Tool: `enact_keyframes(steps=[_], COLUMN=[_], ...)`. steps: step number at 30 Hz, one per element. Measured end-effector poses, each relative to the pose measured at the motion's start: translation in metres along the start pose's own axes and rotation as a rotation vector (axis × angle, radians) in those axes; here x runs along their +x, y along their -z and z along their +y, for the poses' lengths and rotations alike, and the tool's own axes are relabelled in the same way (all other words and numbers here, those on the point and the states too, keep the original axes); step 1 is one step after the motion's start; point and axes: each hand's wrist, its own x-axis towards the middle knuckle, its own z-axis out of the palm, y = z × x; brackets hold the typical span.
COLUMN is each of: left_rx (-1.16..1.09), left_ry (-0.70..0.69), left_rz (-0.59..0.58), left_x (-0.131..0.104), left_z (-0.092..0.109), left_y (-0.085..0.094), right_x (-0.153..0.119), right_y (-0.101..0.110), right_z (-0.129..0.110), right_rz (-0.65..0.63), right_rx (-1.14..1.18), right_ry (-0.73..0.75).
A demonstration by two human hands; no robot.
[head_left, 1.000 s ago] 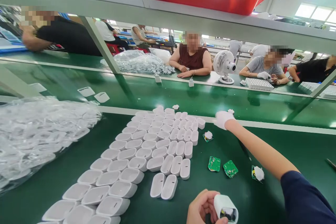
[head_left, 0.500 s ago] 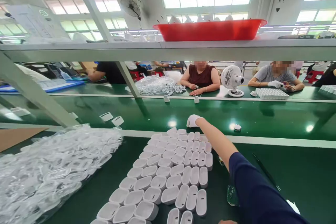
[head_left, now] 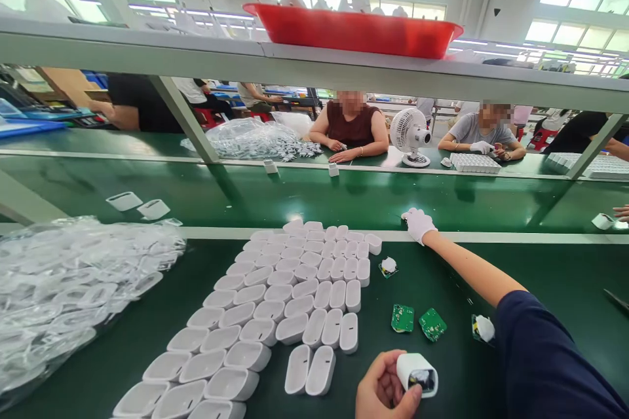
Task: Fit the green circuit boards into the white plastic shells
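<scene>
My bare left hand is wrapped round a white plastic housing low in the view; something dark and shiny shows inside its open end. My right hand, in a white glove, stretches out to the near edge of the green conveyor belt. Its fingers are bent, and a tiny dark bit shows at the fingertips; what they hold is unclear. Between my hands lie two green circuit boards. Another board with a white part is farther back, and a similar one lies beside my right sleeve.
Rows of white oval-ended housings cover the bench left of my hands. A heap of clear plastic bags lies farther left. Overhead runs a shelf with a red basin. Co-workers sit across the belt near a white fan.
My right hand has moved rightward along the belt's edge. My left hand has come into view with the housing. The pieces on the belt have shifted left, and my view has turned right.
</scene>
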Motion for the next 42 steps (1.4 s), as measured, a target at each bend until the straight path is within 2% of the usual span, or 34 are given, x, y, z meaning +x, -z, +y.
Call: enact_keyframes(steps=[5, 8, 11, 14, 17, 20, 22, 24, 27, 32, 34, 36, 39, 41, 42], left_rx=[0.060, 0.029, 0.027, 0.046, 0.071, 0.090, 0.104, 0.141, 0.216, 0.221, 0.223, 0.257, 0.386, 0.560, 0.688], left_ry=[-0.066, -0.054, -0.016, -0.007, -0.005, -0.005, -0.020, -0.044, -0.068, -0.037, -0.023, -0.031, -0.016, -0.045, -0.108], left_rz=[0.080, 0.124, 0.121, 0.134, 0.116, 0.091, 0.099, 0.108, 0.106, 0.147, 0.144, 0.112, -0.034, -0.153, -0.192], left_x=[-0.006, -0.011, -0.013, -0.014, -0.013, -0.011, -0.010, -0.011, -0.014, -0.015, -0.015, -0.014, -0.009, 0.000, 0.006], left_z=[0.014, 0.024, 0.032, 0.035, 0.033, 0.027, 0.024, 0.023, 0.023, 0.023, 0.022, 0.022, 0.028, 0.037, 0.043], left_y=[-0.008, -0.011, -0.012, -0.013, -0.015, -0.014, -0.014, -0.014, -0.015, -0.018, -0.017, -0.017, -0.020, -0.028, -0.034], right_x=[-0.011, -0.033, -0.081, -0.143, -0.195, -0.226, -0.236, -0.241, -0.242, -0.240, -0.242, -0.247, -0.247, -0.234, -0.222], right_y=[0.022, 0.032, 0.039, 0.047, 0.048, 0.036, 0.024, 0.014, 0.009, 0.019, 0.023, 0.027, 0.033, 0.040, 0.045], right_z=[0.006, -0.003, -0.017, -0.033, -0.046, -0.056, -0.061, -0.063, -0.062, -0.047, -0.042, -0.041, -0.040, -0.031, -0.022], right_rz=[0.041, -0.013, -0.141, -0.173, -0.311, -0.419, -0.425, -0.399, -0.377, -0.614, -0.681, -0.629, -0.374, -0.220, -0.129], right_rx=[-0.022, -0.015, 0.003, 0.083, 0.478, 0.753, 0.843, 0.894, 0.980, 1.185, 1.209, 1.091, 0.713, 0.560, 0.524], right_ry=[-0.016, 0.029, 0.119, 0.193, 0.175, 0.072, 0.069, 0.138, 0.194, 0.017, 0.011, 0.084, 0.205, 0.228, 0.215])
